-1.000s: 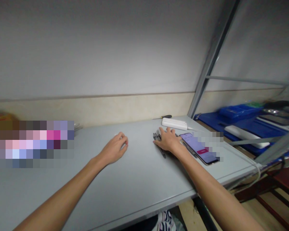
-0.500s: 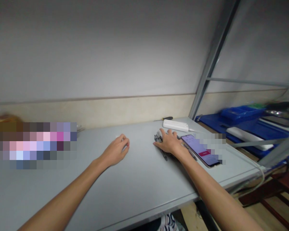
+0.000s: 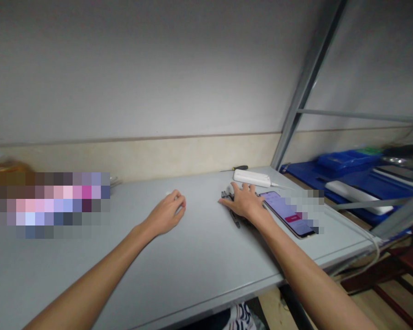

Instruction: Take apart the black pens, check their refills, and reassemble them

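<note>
My left hand [image 3: 167, 213] rests on the grey table [image 3: 192, 256] with its fingers curled over a small white object that I cannot make out. My right hand [image 3: 242, 201] lies flat, fingers spread, on top of a dark metal tool [image 3: 231, 208] that looks like pliers. A lit phone [image 3: 289, 214] lies just right of that hand. A white power bank [image 3: 251, 178] sits just beyond the fingertips, near the wall.
A small screwdriver [image 3: 236, 169] lies by the wall. A slanted metal frame post [image 3: 303, 87] rises at the table's right end. Beyond it, a blue surface [image 3: 344, 176] carries trays and white items. A pixelated patch covers the table's left part.
Both hands stay in place on the table. Only the camera has shifted slightly.
</note>
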`<state>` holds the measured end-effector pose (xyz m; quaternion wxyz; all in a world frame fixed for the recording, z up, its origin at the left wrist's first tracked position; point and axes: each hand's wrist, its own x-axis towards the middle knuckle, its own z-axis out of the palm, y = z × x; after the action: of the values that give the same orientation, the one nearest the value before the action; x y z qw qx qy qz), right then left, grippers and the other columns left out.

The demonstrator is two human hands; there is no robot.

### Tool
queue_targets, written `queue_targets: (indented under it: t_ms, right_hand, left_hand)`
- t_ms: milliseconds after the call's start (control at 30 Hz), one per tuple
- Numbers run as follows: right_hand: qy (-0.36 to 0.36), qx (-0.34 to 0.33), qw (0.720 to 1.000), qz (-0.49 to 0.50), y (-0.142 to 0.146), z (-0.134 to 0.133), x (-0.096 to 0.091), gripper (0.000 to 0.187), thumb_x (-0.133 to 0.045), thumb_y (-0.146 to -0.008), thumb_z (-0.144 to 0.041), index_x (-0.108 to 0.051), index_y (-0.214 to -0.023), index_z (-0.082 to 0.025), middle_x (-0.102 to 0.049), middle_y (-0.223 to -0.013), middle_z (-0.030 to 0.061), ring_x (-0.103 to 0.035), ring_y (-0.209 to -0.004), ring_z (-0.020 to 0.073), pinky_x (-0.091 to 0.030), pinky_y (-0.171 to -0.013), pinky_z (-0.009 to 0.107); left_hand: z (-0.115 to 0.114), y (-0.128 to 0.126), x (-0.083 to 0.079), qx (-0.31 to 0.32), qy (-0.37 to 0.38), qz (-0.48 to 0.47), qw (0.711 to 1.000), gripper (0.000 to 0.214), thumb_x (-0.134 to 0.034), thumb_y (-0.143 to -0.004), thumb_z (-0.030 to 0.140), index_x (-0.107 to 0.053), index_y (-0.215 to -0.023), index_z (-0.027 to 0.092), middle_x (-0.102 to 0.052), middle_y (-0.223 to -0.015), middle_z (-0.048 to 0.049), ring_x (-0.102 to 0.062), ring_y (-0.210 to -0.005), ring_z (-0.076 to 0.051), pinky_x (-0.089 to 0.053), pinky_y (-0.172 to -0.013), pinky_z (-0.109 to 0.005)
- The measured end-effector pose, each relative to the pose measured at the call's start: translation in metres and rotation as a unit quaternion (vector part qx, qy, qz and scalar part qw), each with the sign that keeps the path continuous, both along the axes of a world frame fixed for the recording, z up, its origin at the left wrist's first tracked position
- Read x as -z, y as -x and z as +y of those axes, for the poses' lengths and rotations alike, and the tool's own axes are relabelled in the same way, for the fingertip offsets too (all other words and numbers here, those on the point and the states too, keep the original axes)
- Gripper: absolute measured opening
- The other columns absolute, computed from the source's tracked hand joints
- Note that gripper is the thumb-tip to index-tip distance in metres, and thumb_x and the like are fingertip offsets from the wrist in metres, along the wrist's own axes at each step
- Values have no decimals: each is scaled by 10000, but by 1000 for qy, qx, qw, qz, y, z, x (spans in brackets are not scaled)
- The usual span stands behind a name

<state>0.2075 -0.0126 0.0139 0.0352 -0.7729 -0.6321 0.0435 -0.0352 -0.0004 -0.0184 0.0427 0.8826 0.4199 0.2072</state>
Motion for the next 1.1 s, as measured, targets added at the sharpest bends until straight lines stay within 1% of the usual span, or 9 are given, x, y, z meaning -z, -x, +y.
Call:
queue_targets:
  t_ms: [67, 167, 267, 467, 567, 633, 767, 867, 1100]
  right_hand:
    - [8, 6, 1000, 0, 0, -1, -1, 739, -369, -756, -679, -278, -1357, -259, -295, -1359, 169, -218, -1246, 385, -287, -852, 645]
    - [23, 1, 1000, 4, -1, -1, -1, 735, -405, -745, -673, -295, -1345, -262, -313, -1347, 166, -239, -1239, 376, -324, -836, 618]
    - [18, -5, 1000, -1, -2, 1, 2, 720, -434, -739, -657, -308, -1332, -269, -340, -1328, 160, -255, -1229, 364, -343, -830, 593]
    - [9, 7, 1000, 7, -6, 4, 5, 804, -418, -679, -743, -314, -1323, -274, -350, -1316, 168, -265, -1214, 388, -337, -817, 605]
    - [21, 3, 1000, 1, -4, 3, 4, 752, -463, -692, -697, -333, -1307, -282, -381, -1286, 154, -294, -1197, 376, -342, -814, 599]
    - [26, 4, 1000, -5, -3, 2, 4, 722, -452, -713, -682, -346, -1300, -275, -391, -1275, 154, -307, -1190, 372, -342, -818, 591]
    - [26, 16, 999, -16, 0, 2, 5, 719, -423, -730, -685, -346, -1304, -257, -400, -1260, 165, -329, -1170, 374, -330, -827, 572]
    - [22, 15, 999, -19, 1, 1, 5, 715, -431, -734, -674, -323, -1314, -269, -376, -1273, 160, -332, -1162, 377, -335, -821, 555]
    - [27, -15, 1000, -2, 6, -2, 4, 554, -397, -820, -564, -366, -1270, -241, -378, -1251, 153, -335, -1163, 339, -376, -814, 480]
  left_hand:
    - [0, 0, -1, 0, 0, 2, 1000, 121, -388, -819, 186, -509, -826, 188, -481, -906, -49, -503, -841, -175, -415, -802, -327]
    - [-1, -1, -1, -2, 1, 5, 1000, 121, -387, -820, 192, -508, -825, 188, -482, -904, -49, -506, -839, -174, -418, -800, -327]
    - [0, 0, 0, -3, -2, 2, 1000, 122, -389, -819, 195, -511, -823, 190, -482, -902, -47, -507, -831, -173, -419, -796, -326]
    - [0, 0, 1, 2, -5, 0, 1000, 119, -385, -821, 189, -504, -822, 193, -479, -896, -43, -504, -825, -168, -416, -790, -319]
    - [0, 0, 0, 2, -5, 1, 1000, 121, -386, -819, 190, -507, -824, 192, -481, -897, -45, -504, -826, -170, -416, -791, -324]
    - [0, 0, 0, 0, -3, 3, 1000, 125, -384, -818, 191, -509, -827, 190, -481, -898, -47, -506, -826, -172, -418, -791, -329]
    - [-1, 0, -1, -2, 2, 4, 1000, 124, -381, -819, 188, -505, -826, 193, -482, -905, -48, -507, -829, -175, -418, -796, -337]
    - [-1, 0, -1, 1, -1, 0, 1000, 122, -382, -819, 186, -504, -821, 194, -483, -904, -48, -505, -831, -175, -417, -797, -336]
    - [1, 0, 0, 3, -2, 7, 1000, 126, -381, -824, 192, -508, -824, 190, -487, -902, -52, -507, -849, -180, -413, -807, -331]
